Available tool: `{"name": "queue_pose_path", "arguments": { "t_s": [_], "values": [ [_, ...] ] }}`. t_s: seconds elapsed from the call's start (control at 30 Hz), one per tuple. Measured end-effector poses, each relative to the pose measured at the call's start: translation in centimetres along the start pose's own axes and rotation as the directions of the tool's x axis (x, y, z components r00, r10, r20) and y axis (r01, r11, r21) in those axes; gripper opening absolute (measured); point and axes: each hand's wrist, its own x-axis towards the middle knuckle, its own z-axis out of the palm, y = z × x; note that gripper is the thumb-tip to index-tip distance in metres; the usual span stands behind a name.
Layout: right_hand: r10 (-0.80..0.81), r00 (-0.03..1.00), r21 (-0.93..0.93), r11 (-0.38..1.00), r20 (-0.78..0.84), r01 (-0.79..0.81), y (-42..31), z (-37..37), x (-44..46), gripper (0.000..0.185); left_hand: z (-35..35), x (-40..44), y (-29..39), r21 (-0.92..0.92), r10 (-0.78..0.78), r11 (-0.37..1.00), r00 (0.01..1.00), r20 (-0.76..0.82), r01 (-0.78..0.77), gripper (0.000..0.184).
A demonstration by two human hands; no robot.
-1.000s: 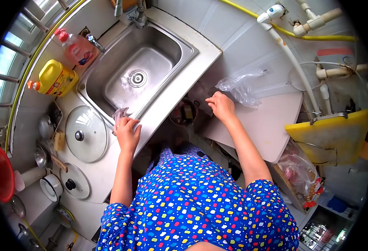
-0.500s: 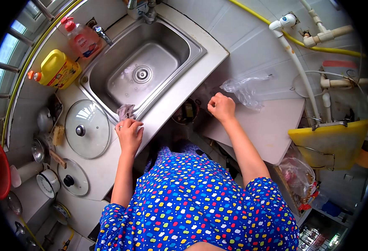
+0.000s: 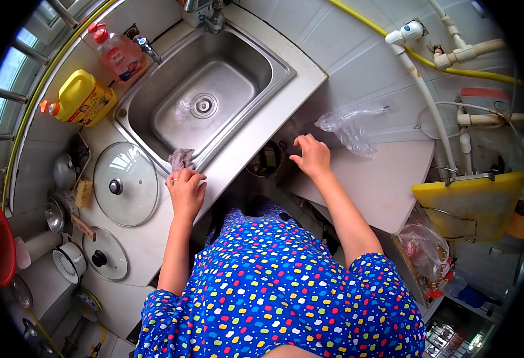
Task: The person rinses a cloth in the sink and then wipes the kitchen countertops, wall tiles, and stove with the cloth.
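1. While the left hand (image 3: 185,190) sits at the near corner of the sink (image 3: 232,83), its fingertips meet a crumpled cloth (image 3: 181,160) draped on the rim; whether that grip truly pinches, I cannot tell, though the thumb stands apart.
2. Over to the right hand (image 3: 313,156): fingers loosely spread, thumb clear of them, nothing visible in the grip!
3. Judging by the left side, it's cloth handling at the rim; shifting that cloth would call for a firm pinch on its folds.
4. Look at the textures: soft, wrinkled, greyish-brown fabric against smooth brushed metal, the basin rounded at its corners, the drain a neat ring.
5. Left on the pale, flat desk (image 3: 276,113), a big round glass lid (image 3: 132,174) gleams, dark knob up, a smaller lid (image 3: 113,267) nearer.
6. Far left, a glossy yellow bottle (image 3: 86,98) stands beside a see-through pump bottle (image 3: 120,58).
7. Right of the right hand, a thin, clear plastic bag (image 3: 351,131) crinkles by the far edge of a smooth board (image 3: 375,179).
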Motion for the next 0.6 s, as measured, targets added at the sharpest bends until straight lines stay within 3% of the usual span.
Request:
{"name": "queue_pose_path", "arguments": {
  "t_s": [0.2,0.4,0.6],
  "values": [
    [0.059,0.992,0.098,0.993,0.113,-0.070,1.5,2.4,-0.5,0.012,0.0,0.0,0.0,0.006,0.008,1.000,1.000,0.010,-0.008,0.015],
    [0.078,0.985,0.163,0.981,0.151,-0.103,1.1,3.0,-0.6,0.018,0.5,-0.1,0.2,0.036,0.013,0.999,1.000,0.007,-0.013,0.017],
    [0.107,0.953,0.037,0.992,0.285,-0.123,2.0,4.8,0.2,0.033,0.8,0.0,0.4,0.063,0.008,0.998,1.000,0.005,-0.008,0.014]
  ]
}}
